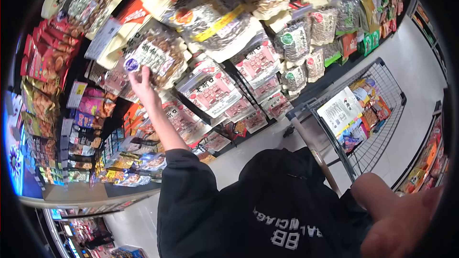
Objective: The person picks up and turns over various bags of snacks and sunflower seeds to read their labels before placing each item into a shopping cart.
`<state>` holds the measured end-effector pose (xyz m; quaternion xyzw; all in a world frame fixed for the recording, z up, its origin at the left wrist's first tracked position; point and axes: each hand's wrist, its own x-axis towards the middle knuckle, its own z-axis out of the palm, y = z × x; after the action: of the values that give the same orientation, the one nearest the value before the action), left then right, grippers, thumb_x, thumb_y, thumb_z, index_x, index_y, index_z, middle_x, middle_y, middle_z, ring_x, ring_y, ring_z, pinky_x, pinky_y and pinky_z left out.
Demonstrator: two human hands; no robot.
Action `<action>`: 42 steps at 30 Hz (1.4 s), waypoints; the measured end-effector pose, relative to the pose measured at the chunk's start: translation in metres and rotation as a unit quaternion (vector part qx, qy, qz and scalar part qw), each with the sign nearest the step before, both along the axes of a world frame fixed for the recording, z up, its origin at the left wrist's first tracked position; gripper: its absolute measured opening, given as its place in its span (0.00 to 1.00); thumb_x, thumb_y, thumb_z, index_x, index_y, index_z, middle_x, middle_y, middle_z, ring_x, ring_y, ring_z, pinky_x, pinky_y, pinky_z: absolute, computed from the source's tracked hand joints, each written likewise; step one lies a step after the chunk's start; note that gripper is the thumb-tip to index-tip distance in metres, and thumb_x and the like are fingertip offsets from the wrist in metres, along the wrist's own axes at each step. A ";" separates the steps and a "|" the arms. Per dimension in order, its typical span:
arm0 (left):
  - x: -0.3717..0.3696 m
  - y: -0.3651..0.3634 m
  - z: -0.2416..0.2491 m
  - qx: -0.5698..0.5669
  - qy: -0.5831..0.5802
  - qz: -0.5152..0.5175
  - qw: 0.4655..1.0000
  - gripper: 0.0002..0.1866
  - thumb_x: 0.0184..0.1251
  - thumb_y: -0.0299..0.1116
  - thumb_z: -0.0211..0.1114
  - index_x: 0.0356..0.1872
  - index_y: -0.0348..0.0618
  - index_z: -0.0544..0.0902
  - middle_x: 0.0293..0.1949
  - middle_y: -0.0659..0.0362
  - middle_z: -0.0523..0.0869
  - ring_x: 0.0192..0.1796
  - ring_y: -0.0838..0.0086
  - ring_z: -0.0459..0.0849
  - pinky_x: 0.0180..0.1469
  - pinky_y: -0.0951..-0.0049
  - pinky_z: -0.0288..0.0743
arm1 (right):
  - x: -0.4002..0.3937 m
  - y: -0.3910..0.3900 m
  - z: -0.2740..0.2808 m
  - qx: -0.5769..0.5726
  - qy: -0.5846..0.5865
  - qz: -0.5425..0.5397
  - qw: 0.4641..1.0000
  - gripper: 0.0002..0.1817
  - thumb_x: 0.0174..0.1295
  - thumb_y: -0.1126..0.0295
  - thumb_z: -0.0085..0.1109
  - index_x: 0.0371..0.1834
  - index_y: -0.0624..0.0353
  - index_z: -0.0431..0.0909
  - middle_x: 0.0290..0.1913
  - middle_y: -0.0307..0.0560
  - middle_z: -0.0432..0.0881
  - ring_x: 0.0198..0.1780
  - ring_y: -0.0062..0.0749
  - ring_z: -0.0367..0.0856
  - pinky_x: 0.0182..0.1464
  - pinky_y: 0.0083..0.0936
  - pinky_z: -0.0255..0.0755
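My left hand (pixel 142 85) reaches up to the shelf and grips the lower left edge of a clear bag of brown dried food (pixel 158 57). This bag has a white label with dark lettering and a purple round mark. One finger lies over its front; the other fingers are partly hidden. It sits among the hanging packages, just left of a large bag with a yellow band (pixel 217 24). Flat pink-and-white packages (pixel 210 88) hang below and to the right. At the lower right my bent right arm (pixel 382 215) shows blurred and close; its hand is out of view.
A wire shopping cart (pixel 382 138) stands to the right, with several colourful packets and a white package (pixel 340 110) in it. Red snack bags (pixel 48 59) hang at the far left. Another stocked shelf (pixel 423 162) borders the floor (pixel 416 52) on the right.
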<state>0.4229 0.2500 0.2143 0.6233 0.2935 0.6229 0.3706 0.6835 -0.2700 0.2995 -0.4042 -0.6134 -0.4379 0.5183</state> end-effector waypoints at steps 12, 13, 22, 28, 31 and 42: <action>0.004 -0.020 0.007 -0.029 -0.042 -0.023 0.998 0.15 0.68 0.31 0.62 0.53 0.42 0.72 0.42 0.63 0.80 0.41 0.80 0.77 0.43 0.78 0.70 | 0.039 -0.022 0.005 0.030 0.026 0.032 0.999 0.11 0.55 0.68 0.56 0.40 0.56 0.77 0.55 0.50 0.72 0.36 0.42 0.71 0.32 0.35 0.63; 0.002 -0.022 0.007 -0.028 -0.079 -0.050 0.995 0.14 0.68 0.31 0.62 0.52 0.43 0.73 0.40 0.64 0.80 0.39 0.81 0.76 0.42 0.78 0.70 | 0.043 -0.022 0.002 0.029 0.031 0.033 0.999 0.10 0.55 0.68 0.56 0.40 0.56 0.77 0.54 0.49 0.72 0.35 0.42 0.71 0.32 0.35 0.63; -0.014 -0.068 0.022 -0.071 -0.162 -0.101 0.979 0.10 0.72 0.30 0.53 0.51 0.42 0.73 0.40 0.64 0.79 0.43 0.79 0.78 0.52 0.73 0.72 | 0.059 -0.017 -0.067 -0.175 0.172 0.023 0.969 0.09 0.51 0.75 0.58 0.36 0.64 0.77 0.45 0.60 0.77 0.29 0.39 0.71 0.27 0.31 0.61; 0.000 -0.122 0.005 -0.127 -0.021 -0.119 0.985 0.21 0.66 0.34 0.61 0.58 0.38 0.73 0.50 0.61 0.81 0.55 0.77 0.75 0.59 0.76 0.63 | 0.030 0.032 -0.084 -0.306 0.332 0.061 0.890 0.09 0.48 0.86 0.57 0.34 0.68 0.78 0.36 0.55 0.82 0.30 0.35 0.78 0.34 0.26 0.71; 0.024 -0.162 -0.039 -0.188 -0.019 -0.166 0.968 0.19 0.67 0.33 0.60 0.56 0.38 0.74 0.49 0.62 0.81 0.53 0.79 0.75 0.58 0.77 0.64 | 0.007 0.069 -0.106 -0.424 0.397 0.111 0.807 0.13 0.50 0.83 0.60 0.42 0.67 0.78 0.45 0.52 0.81 0.39 0.37 0.80 0.40 0.26 0.73; 0.072 -0.265 -0.151 -0.457 -0.125 -0.313 0.823 0.18 0.70 0.26 0.51 0.60 0.38 0.69 0.52 0.57 0.80 0.53 0.75 0.78 0.57 0.74 0.69 | -0.055 0.120 -0.178 -0.519 0.384 0.001 0.764 0.32 0.52 0.75 0.66 0.63 0.63 0.66 0.71 0.59 0.57 0.70 0.51 0.60 0.69 0.39 0.57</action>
<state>0.4944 -0.0148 0.0638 0.3575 0.2843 0.3405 0.8218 0.6283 -0.1504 0.1211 -0.7451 -0.4973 0.1398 0.4218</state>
